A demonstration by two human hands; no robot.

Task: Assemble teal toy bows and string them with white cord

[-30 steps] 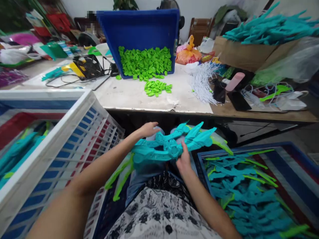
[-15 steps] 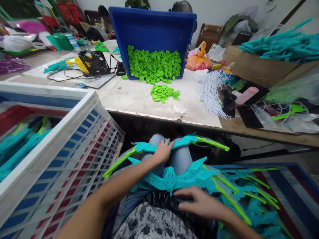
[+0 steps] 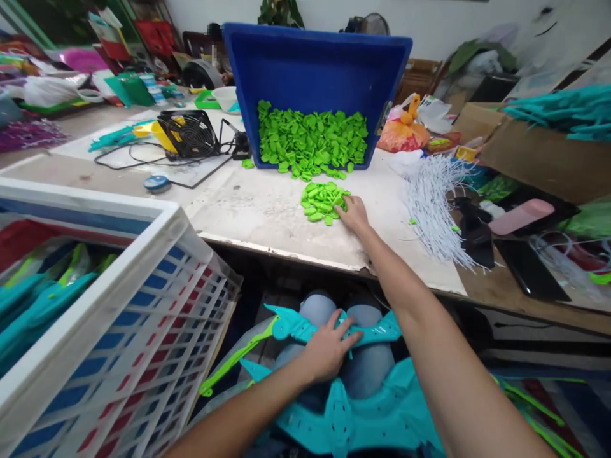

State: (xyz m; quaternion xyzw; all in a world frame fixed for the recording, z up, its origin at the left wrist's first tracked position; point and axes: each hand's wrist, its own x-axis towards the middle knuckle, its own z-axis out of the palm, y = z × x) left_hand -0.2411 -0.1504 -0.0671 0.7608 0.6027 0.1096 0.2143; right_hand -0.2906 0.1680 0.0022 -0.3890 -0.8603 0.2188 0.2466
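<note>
My left hand (image 3: 329,346) rests on a teal plastic toy piece with a green tip (image 3: 305,327) that lies across my knees, fingers curled over its middle. A second teal piece (image 3: 353,416) lies lower on my lap. My right hand (image 3: 352,213) reaches over the table to a small heap of green plastic bits (image 3: 322,200), fingers bent down onto its right edge. Whether it holds any bit is hidden. Behind the heap a tilted blue bin (image 3: 315,70) spills many more green bits (image 3: 312,137).
A white slatted crate (image 3: 119,305) with teal pieces stands at my left. On the table are a small black fan (image 3: 188,133) with cables, a bundle of white strings (image 3: 432,194), a pink case (image 3: 520,216), black items and a cardboard box (image 3: 539,149).
My right hand left the teal piece on my lap and reached up to the green heap on the table. My left hand stayed on the piece across my knees. The view tilted up.
</note>
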